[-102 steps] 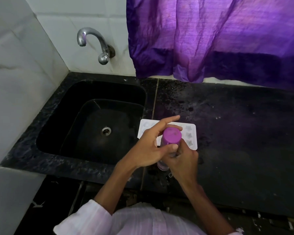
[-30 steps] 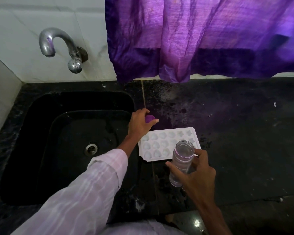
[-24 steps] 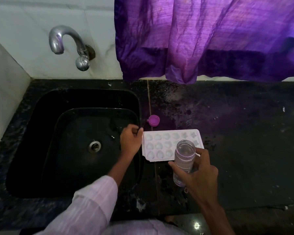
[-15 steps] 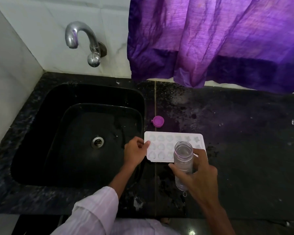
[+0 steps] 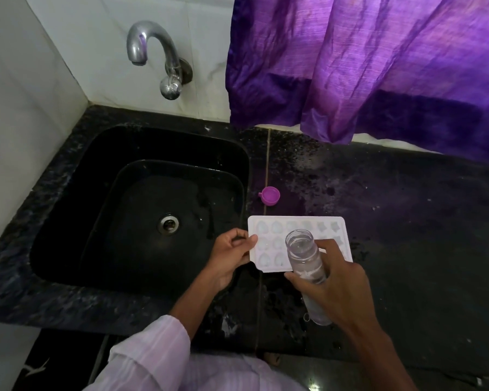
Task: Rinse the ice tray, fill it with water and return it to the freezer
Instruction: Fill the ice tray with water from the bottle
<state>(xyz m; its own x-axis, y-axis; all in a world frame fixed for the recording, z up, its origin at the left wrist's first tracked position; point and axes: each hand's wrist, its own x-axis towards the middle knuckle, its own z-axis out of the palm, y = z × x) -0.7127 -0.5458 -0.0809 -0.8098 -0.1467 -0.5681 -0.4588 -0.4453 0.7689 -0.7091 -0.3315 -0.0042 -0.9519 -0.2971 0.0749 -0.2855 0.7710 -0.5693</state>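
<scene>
Tray (image 5: 271, 249), white, lay flat on the black bench (image 5: 407, 227), just right of the sink (image 5: 96, 170). Its small cells stood in rows, some heart-shaped and some star-shaped; whether any held water could not be told. The left hand (image 5: 232, 255) pinched the tray's left edge, thumb on top and fingers (image 5: 239, 242) curled. The right hand (image 5: 336, 289) gripped a clear bottle (image 5: 305, 258) round its lower half, fingers wrapped about it. The bottle was uncapped and leaned with its open mouth over the tray's near middle cells. Clear liquid seemed to fill it, though its level was hard to read. A purple cap (image 5: 270, 196) sat open side up on the bench beyond the tray, apart from it and near the sink's right rim.

The sink was black and deep, with a metal drain (image 5: 168, 223) in its floor and wet streaks on its right wall. A curved chrome tap (image 5: 153, 52) came out of the white tiled wall (image 5: 96, 38) above it. A purple curtain (image 5: 364, 66) hung over the back of the speckled, wet-looking bench. A pale striped sleeve (image 5: 153, 354) covered the left forearm
</scene>
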